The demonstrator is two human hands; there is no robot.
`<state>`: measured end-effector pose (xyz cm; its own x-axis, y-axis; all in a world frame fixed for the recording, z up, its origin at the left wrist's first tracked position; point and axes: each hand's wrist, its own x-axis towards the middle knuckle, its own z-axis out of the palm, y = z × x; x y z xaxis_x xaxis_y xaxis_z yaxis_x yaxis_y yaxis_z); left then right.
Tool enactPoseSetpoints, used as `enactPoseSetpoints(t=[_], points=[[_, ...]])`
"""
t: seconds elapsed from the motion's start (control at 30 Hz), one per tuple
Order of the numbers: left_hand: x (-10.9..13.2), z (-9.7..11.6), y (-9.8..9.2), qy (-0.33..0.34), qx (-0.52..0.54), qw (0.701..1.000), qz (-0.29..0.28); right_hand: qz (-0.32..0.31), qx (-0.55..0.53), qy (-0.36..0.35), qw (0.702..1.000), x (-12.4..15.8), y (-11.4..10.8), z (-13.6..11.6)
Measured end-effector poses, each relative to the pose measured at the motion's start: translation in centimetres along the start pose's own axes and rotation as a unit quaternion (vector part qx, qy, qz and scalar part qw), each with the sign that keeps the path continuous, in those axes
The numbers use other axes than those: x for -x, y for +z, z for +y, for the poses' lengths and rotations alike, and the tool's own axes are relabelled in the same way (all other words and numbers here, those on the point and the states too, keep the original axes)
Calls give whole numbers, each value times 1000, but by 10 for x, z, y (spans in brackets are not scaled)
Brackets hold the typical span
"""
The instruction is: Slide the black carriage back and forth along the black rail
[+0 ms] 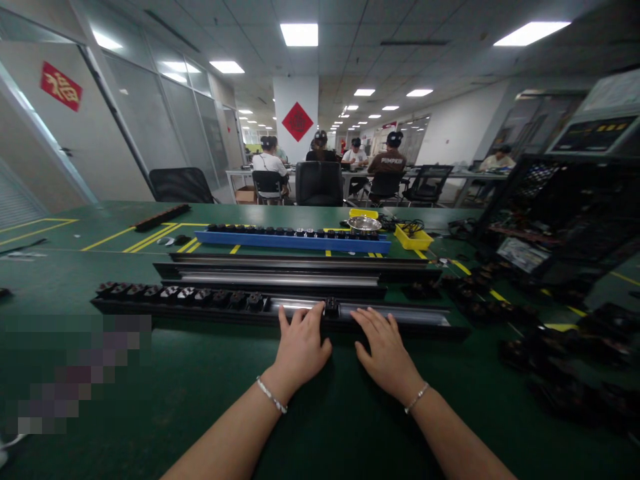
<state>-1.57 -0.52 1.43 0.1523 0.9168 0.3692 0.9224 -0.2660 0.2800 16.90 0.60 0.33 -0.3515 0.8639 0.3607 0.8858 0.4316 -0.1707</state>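
A long black power-strip rail (410,315) lies across the green table in front of me. Its left part carries several black socket modules (180,294); a single black module (331,307) sits in the channel near the middle. My left hand (301,345) rests flat with fingers stretched onto the rail just left of that module. My right hand (383,350) lies flat with fingers spread on the rail just right of it. Neither hand holds anything.
A second empty rail (280,275) lies behind the first. Farther back a blue rail (293,240) carries several modules, beside a metal bowl (364,224) and a yellow tray (413,237). Loose black modules (555,353) pile at the right. Several people sit at far tables.
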Motion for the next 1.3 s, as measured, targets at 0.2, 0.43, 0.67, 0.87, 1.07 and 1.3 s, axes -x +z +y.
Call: enactPoseSetpoints(t=[0.2, 0.43, 0.67, 0.87, 1.07, 1.3], points=[[-1, 2, 1, 7, 9, 1000, -1, -13, 1, 30, 999, -3, 1, -9], [-1, 3, 0, 10, 10, 1000, -2, -11, 10, 24, 1000, -2, 1, -8], [-1, 2, -1, 14, -4, 1000, -18, -7, 18, 15, 1000, -1, 4, -6], [-1, 3, -1, 28, -13, 999, -29, -6, 7, 13, 1000, -1, 3, -5], [-1, 5, 0, 32, -21, 999, -33, 0, 6, 13, 1000, -1, 1, -6], [-1, 4, 1, 40, -17, 999, -28, 14, 19, 7, 1000, -2, 0, -6]])
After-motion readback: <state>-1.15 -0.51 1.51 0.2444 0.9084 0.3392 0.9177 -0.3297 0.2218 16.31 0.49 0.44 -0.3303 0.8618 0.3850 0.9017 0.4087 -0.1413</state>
